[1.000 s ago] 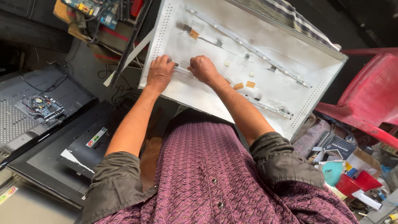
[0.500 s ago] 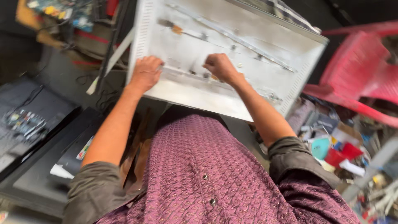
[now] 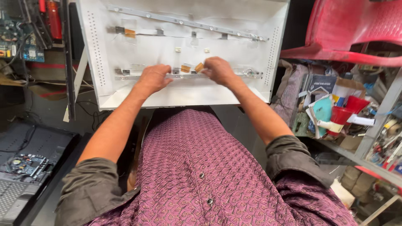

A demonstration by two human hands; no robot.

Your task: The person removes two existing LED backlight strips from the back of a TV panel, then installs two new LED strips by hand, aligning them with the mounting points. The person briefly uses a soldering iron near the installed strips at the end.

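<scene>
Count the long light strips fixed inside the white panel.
2. The upper strip slants across the white panel's top; the lower strip runs under the left hand and right hand, partly hidden.

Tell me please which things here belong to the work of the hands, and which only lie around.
In the work:
- left hand and right hand, both on the lower light strip
- white back panel that carries the strip

Lying about:
- upper light strip, untouched
- red plastic chair
- red cups
- circuit board on the dark panel at left
</scene>
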